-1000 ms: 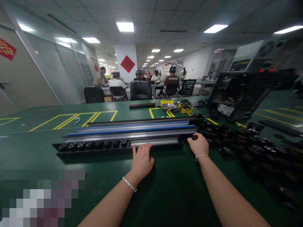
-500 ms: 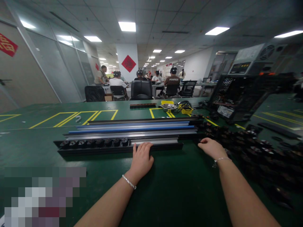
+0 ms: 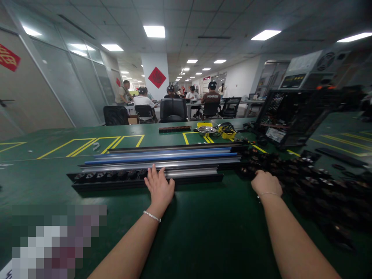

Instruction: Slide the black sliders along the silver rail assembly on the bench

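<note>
A long black rail [image 3: 116, 183] lies across the green table, its left half filled with several small dark parts. Silver and blue rails [image 3: 162, 157] are stacked behind it. My left hand [image 3: 158, 188] rests on the black rail near its middle, fingers stretched flat. My right hand [image 3: 266, 183] is curled at the near edge of a heap of small black parts [image 3: 308, 182] to the right of the rails; what its fingers hold is hidden.
A black open machine frame [image 3: 290, 116] stands at the back right. A metal bowl [image 3: 205, 130] and a yellow tray [image 3: 228, 135] sit beyond the rails. Yellow lines mark the green table [image 3: 203, 232]. People sit at desks far behind.
My left hand slid left along the black rail. My right hand left the rail's right end and moved right and nearer, into the heap of black parts.
</note>
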